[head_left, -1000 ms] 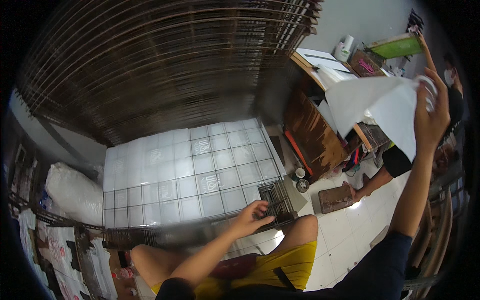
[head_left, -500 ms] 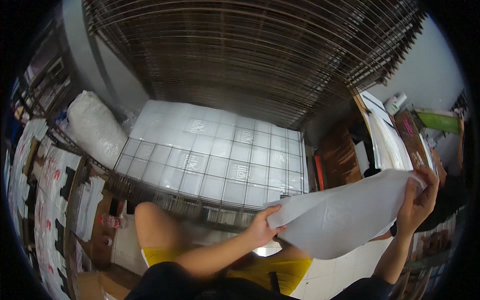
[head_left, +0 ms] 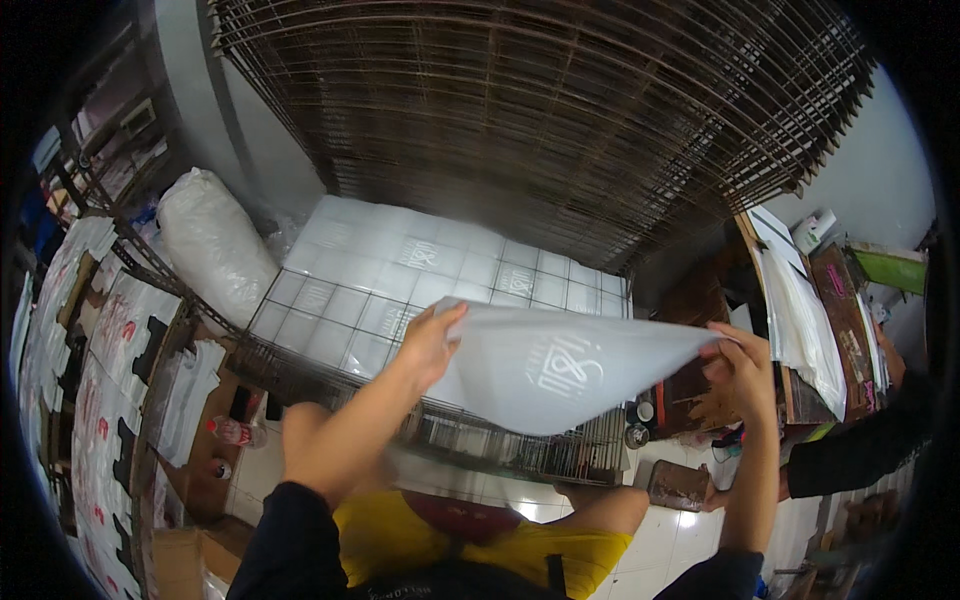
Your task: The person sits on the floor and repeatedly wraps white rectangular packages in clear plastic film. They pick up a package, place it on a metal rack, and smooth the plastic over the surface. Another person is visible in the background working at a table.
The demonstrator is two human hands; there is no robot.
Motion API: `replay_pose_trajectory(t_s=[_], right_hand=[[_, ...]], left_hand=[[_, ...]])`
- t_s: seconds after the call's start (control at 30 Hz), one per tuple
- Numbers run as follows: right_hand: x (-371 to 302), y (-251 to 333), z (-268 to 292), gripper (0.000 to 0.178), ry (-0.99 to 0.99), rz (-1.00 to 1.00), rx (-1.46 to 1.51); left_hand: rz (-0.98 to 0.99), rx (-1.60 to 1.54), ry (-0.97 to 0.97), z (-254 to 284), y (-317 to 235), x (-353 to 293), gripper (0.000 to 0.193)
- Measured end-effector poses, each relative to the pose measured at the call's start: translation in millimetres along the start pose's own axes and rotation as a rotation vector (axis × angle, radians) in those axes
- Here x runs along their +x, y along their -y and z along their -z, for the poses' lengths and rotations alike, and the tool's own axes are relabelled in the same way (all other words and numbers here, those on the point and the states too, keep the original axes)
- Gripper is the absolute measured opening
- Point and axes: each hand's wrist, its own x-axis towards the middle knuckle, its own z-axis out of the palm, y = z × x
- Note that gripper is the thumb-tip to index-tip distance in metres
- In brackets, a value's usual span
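Observation:
A frosted plastic sheet with a white printed design hangs between my hands, its lower edge bowed toward me. At its upper left corner my left hand is closed in a pinch. My right hand pinches the drawn-out right corner. Beyond and partly beneath the sheet lies a wire rack shelf with rows of similar printed sheets on it, the near right part hidden by the held one.
Raised wire shelves loom above. A stuffed white sack and stacked pieces stand left. At right are white sheets on a wooden bench. A co-worker's dark sleeve reaches toward a brown block on the floor.
Both hands have moved up and to the left with the sheet, which now hangs over the rack's near edge. Its printed side now faces me. The co-worker's arm has come into view.

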Motion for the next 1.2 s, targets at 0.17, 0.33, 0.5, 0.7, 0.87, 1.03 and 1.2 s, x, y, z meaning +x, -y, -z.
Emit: replay_pose_trajectory(t_s=[0.17,0.33,0.5,0.7,0.87,1.03,1.2], right_hand=[[100,-47,-59,0.035,-0.003,-0.081,0.518],[137,-80,-74,0.027,-0.216,0.054,0.628],[115,-165,-90,0.023,-0.129,-0.013,0.591],[117,-257,-176,0.040,-0.123,-0.274,0.350],[146,-354,-230,0.044,-0.120,-0.274,0.141],[163,-378,-240,0.040,-0.290,-0.127,-0.080],[169,-340,-246,0.034,-0.202,-0.243,-0.197]], left_hand=[[-0.119,-0.094,-0.053,24,-41,125,0.030],[-0.316,0.079,-0.024,-23,-86,96,0.037],[-0.458,0.425,0.025,23,-45,102,0.038],[-0.283,0.780,-0.106,94,36,186,0.020],[-0.468,1.224,-0.235,135,87,247,0.028],[-0.418,1.302,-0.288,127,89,260,0.029],[-0.465,1.347,-0.337,131,88,260,0.027]])
